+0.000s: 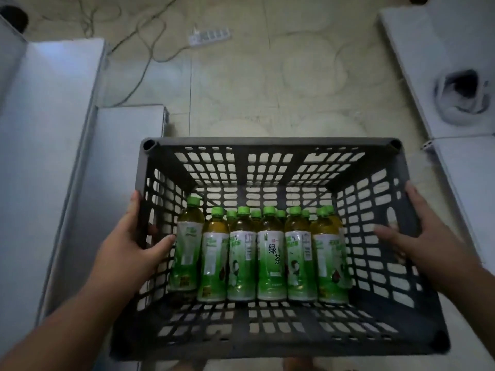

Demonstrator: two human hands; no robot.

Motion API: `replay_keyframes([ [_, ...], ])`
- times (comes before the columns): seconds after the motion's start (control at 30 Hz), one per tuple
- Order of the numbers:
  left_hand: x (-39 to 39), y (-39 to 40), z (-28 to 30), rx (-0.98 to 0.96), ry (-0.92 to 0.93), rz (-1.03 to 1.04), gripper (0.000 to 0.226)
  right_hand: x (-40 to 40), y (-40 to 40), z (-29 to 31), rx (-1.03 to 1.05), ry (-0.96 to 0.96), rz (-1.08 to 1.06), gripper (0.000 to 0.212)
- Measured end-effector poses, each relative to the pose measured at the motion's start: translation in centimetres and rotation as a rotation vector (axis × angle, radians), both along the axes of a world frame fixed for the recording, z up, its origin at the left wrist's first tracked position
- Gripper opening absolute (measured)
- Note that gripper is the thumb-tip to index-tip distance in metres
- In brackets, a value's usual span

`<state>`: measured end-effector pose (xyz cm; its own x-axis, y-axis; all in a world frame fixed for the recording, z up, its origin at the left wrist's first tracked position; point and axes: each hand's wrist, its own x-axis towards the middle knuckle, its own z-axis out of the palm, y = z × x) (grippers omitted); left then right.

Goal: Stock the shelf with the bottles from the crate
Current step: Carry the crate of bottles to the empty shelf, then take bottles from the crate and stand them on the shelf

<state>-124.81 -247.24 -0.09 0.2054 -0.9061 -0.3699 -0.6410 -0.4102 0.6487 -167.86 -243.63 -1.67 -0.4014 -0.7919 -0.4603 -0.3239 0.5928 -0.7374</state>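
Crate [270, 147], grey plastic lattice, was seen from above, gripped at both side walls and apparently held above a tiled floor [267, 89]. Bottles [270, 253] of green tea, green-capped, were stood upright inside the crate in two close rows against its near wall; none had yet been taken out. Left hand [126, 253] was clasped over the crate's left rim, thumb hooked inside the wall and the fingers outside, just beside the leftmost bottle. Right hand [426, 236] was laid on the crate's right rim, thumb inside, the fingers outside and only partly visible; how tightly they were curled could not be told. White shelf panels [48, 156] were noted to the crate's left, and more white panels [455, 49] to its right. Power strip [210, 36] with cables was recorded on the floor beyond the crate.

Handling advice, as a judgement: the crate should be kept level and set down near the left-hand shelf, so that the bottles are not toppled.
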Motion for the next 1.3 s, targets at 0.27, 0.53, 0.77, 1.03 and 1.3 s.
replay_keyframes([
  [0.27, 2.8, -1.2, -25.7, 0.055, 0.089, 0.078, 0.104, 1.4, -3.2, -23.8, 0.053, 0.009, 0.04, 0.102],
  [0.53, 5.5, -4.1, -35.1, 0.024, 0.106, -0.002, 0.107, 2.7, -5.0, -32.8, -0.041, -0.137, 0.003, 0.097],
  [0.77, 5.1, -3.8, -34.6, 0.005, -0.032, -0.04, 0.106, 3.8, -4.3, -32.2, 0.018, 0.199, 0.143, 0.104],
  [1.03, 4.3, -0.2, -31.2, 0.088, -0.492, -0.339, 0.121, 9.1, -2.3, -29.5, 0.267, 0.662, 0.383, 0.119],
  [1.3, 3.5, -1.1, -29.9, -0.069, -0.602, -0.584, 0.126, 18.8, -2.5, -28.6, 0.261, 0.382, 0.69, 0.091],
])
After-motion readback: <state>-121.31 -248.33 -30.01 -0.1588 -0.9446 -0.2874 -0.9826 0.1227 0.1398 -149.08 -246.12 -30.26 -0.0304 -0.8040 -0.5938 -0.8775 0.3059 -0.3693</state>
